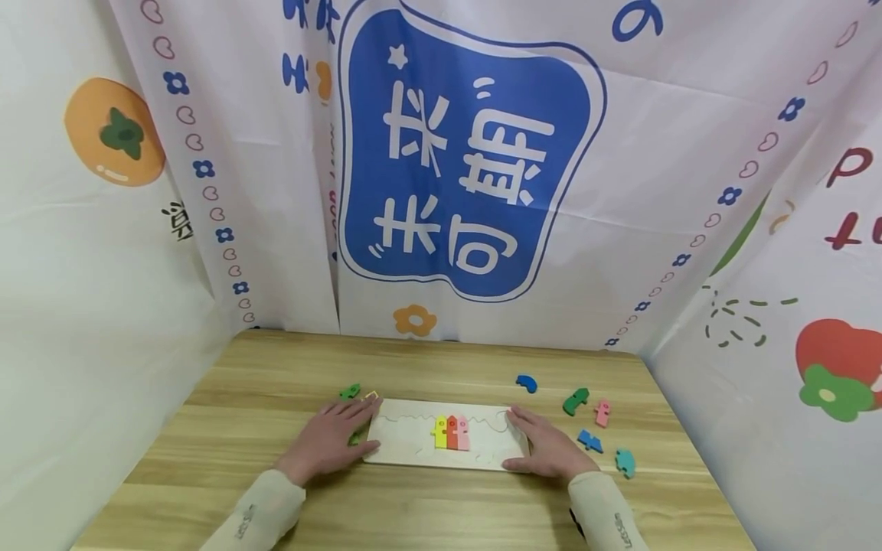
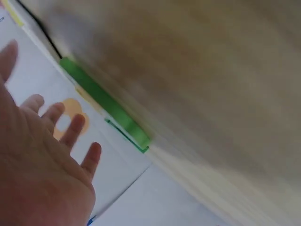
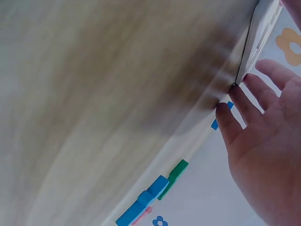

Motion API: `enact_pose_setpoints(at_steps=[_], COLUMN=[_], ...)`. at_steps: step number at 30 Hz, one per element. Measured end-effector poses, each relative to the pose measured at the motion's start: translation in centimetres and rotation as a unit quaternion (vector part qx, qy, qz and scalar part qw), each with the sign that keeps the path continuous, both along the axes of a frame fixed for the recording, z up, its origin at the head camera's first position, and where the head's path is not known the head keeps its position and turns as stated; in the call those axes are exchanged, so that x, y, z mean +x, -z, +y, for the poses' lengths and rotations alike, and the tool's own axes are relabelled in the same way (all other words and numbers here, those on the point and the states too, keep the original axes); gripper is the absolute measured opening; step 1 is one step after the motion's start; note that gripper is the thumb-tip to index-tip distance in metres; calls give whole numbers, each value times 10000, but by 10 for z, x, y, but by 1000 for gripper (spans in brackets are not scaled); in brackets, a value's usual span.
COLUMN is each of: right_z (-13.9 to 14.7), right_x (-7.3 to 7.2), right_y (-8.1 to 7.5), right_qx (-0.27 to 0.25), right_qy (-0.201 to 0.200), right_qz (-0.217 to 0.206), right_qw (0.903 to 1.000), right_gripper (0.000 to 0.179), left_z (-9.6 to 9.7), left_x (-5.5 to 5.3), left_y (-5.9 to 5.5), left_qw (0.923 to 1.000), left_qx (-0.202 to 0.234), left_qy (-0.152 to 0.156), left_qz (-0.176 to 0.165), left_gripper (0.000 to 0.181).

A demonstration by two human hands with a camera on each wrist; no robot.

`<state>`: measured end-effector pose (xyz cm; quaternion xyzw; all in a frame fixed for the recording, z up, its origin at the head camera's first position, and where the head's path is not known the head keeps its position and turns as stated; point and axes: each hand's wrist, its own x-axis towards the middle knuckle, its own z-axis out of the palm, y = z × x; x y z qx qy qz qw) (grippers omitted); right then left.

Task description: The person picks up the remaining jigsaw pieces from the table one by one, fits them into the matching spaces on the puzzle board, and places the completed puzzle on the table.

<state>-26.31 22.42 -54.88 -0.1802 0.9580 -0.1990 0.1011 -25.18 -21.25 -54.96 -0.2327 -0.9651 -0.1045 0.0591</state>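
A pale wooden puzzle board (image 1: 400, 448) lies flat on the table, its long side running left to right. Near its middle sit a yellow piece (image 1: 440, 433), a red piece (image 1: 452, 433) and a pink piece (image 1: 464, 435), side by side. At the board's left end is my left hand (image 1: 331, 438), fingers extended and thumb apart, fingertips at the edge. My right hand (image 1: 551, 448) frames the right end likewise, thumb at the lower corner. In the left wrist view, a green piece (image 2: 103, 101) lies on the table beside that hand.
Beyond the left hand lie a green piece (image 1: 350, 391) and a yellow-edged piece (image 1: 371, 396). To the right are scattered a curved blue piece (image 1: 527, 383), a dark green piece (image 1: 576, 401), a small pink piece (image 1: 602, 413), another blue piece (image 1: 589, 441) and a teal piece (image 1: 625, 463). Printed curtains surround the table (image 1: 427, 513).
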Motion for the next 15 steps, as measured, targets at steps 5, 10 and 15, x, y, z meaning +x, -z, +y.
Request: enact_pose_setpoints(at_steps=[5, 10, 15], right_z=[1, 1, 1], right_x=[-2, -3, -3], right_y=[1, 2, 1], right_qx=[-49, -35, -22], right_qy=[-1, -4, 6], right_qz=[-9, -23, -56], right_qw=[10000, 10000, 10000], right_gripper=[100, 102, 102], left_z=[-13, -33, -45], left_x=[-15, -35, -45], left_y=[-4, -9, -12], left_qw=[9988, 9961, 9891], left_qx=[337, 629, 775], left_qy=[-316, -509, -556], left_qz=[135, -350, -1122], left_gripper=[71, 77, 84])
